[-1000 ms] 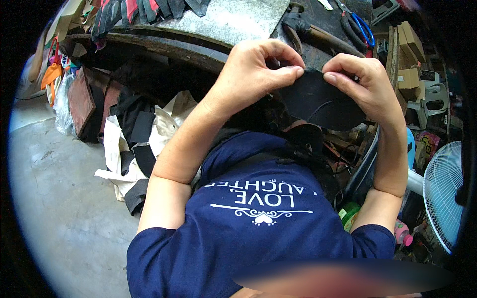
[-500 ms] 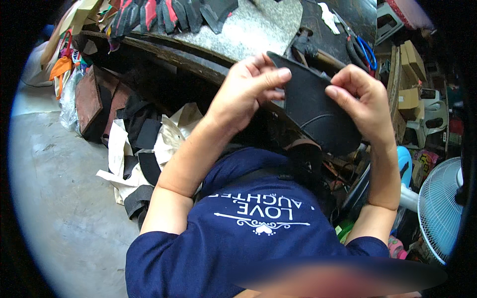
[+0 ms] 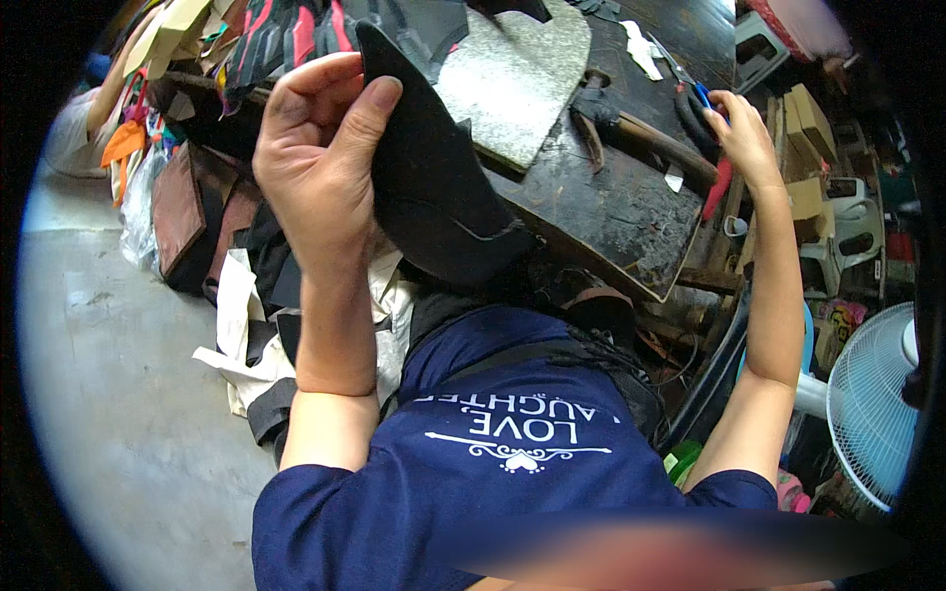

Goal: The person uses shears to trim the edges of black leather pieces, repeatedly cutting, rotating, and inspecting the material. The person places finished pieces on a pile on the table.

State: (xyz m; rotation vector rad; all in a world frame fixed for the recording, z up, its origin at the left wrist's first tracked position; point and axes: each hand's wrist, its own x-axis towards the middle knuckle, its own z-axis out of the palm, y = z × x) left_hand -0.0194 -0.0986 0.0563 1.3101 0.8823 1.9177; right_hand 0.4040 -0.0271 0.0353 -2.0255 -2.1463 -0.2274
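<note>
My left hand (image 3: 330, 163) pinches the upper edge of a black curved piece (image 3: 439, 187) between thumb and fingers. It looks like a shoe upper, with a seam line across its lower part, and hangs in front of the table edge. My right hand (image 3: 744, 143) is at the far right of the dark worktable, its fingers bent round the blue handle of a pair of scissors (image 3: 676, 66). The hand hides most of that handle, while the blades point away to the far left. A tool with black and red handles (image 3: 719, 189) lies beside my right hand.
On the worktable (image 3: 601, 231) lie a hammer (image 3: 650, 141), a pale speckled slab (image 3: 522, 84) and a white scrap (image 3: 641, 49). Black and red pieces (image 3: 281, 34) are heaped at the far left. Cloth scraps (image 3: 241, 325) hang at my left; a fan (image 3: 872, 409) stands at my right.
My right hand has let go of the black piece and moved right onto the scissors handle. My left hand has carried the piece left and up.
</note>
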